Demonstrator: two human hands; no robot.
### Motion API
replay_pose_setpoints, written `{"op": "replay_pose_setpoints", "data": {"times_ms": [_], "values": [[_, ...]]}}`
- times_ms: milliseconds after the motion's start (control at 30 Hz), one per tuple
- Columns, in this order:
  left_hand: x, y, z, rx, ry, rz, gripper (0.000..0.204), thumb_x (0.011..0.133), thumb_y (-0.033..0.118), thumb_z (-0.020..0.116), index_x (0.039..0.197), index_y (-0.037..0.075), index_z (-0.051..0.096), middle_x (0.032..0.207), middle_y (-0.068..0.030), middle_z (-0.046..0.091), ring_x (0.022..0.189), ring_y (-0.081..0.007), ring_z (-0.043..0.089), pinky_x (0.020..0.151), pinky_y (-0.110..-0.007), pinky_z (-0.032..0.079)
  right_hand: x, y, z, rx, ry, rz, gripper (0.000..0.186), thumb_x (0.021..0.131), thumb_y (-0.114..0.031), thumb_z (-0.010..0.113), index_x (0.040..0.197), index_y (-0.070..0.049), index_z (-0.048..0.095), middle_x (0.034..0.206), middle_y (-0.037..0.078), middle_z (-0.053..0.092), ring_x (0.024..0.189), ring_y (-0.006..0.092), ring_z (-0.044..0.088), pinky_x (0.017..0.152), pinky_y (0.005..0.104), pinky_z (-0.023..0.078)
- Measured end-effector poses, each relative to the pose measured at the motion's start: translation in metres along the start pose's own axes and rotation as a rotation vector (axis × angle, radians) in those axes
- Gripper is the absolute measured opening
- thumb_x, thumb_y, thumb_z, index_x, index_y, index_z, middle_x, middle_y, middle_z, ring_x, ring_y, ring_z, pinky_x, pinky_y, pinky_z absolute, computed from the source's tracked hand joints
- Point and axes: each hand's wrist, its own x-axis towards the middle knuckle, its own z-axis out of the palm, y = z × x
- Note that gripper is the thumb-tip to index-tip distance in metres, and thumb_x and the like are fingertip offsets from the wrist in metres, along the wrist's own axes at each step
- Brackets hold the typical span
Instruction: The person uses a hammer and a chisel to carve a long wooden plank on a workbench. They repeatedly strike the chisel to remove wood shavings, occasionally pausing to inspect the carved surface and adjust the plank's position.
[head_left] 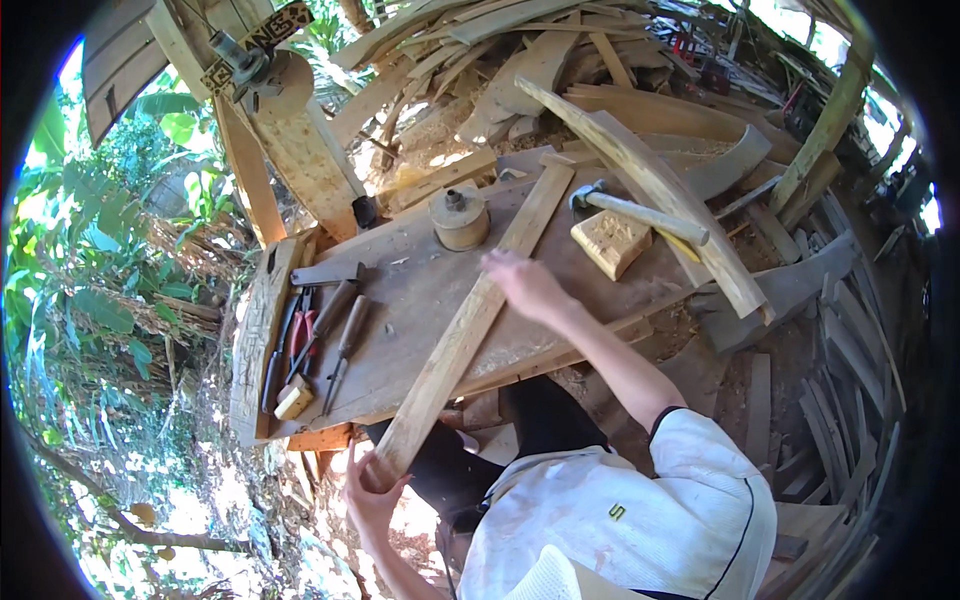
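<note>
A long, narrow wooden plank (480, 312) lies slantwise across the workbench (410, 350), its near end jutting past the front edge toward my body. Around that near end my left hand (372, 495) is closed, thumb and fingers on either side of the wood. Over the middle of the plank is my right hand (525, 288), its fingertips at the plank's left edge. Those fingers are blurred, so whether they pinch anything does not show. Just beyond the right hand stands a round, pale container (461, 222) with a dark spout on top.
Left on the bench lie red-handled pliers (301, 325), a wooden-handled chisel (350, 335) and a small wood block (294, 400). At right, a hammer (645, 217) rests on a wood block (612, 243) beside a long pole (650, 180). Scrap boards (540, 70) are piled behind.
</note>
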Motion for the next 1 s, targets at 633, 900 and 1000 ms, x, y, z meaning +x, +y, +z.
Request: {"op": "replay_pose_setpoints", "data": {"times_ms": [633, 900, 1000], "values": [[-0.02, -0.034, -0.042, -0.033, -0.019, -0.194, 0.115, 0.053, 0.002, 0.098, 0.154, 0.002, 0.044, 0.115, -0.0134, 0.075, 0.097, -0.0166, 0.068, 0.084, -0.031, 0.053, 0.005, -0.004, 0.002, -0.07, -0.029, -0.178, 0.034, 0.098, 0.001, 0.05, 0.129, 0.001, 0.065, 0.137, 0.021, 0.063, 0.132, 0.0311, 0.059, 0.114, 0.044, 0.047], [-0.018, -0.037, -0.04, -0.028, -0.007, -0.178, 0.113, 0.053, 0.005, 0.098, 0.154, 0.002, 0.045, 0.113, -0.0101, 0.077, 0.086, -0.0116, 0.063, 0.077, -0.027, 0.05, -0.006, 0.012, 0.004, -0.124, -0.017, -0.036, 0.046, 0.095, 0.0, 0.051, 0.142, 0.003, 0.053, 0.148, 0.026, 0.052, 0.134, 0.0399, 0.055, 0.114, 0.0443, 0.046], [-0.024, -0.029, -0.042, -0.038, -0.009, -0.243, 0.11, 0.055, 0.007, 0.098, 0.152, 0.001, 0.046, 0.114, -0.0077, 0.077, 0.079, -0.0082, 0.058, 0.072, -0.025, 0.049, -0.002, -0.01, -0.019, 0.119, -0.217, -0.12, 0.037, 0.101, -0.002, 0.046, 0.134, 0.001, 0.062, 0.142, 0.023, 0.059, 0.135, 0.0341, 0.056, 0.113, 0.0437, 0.048]]}}
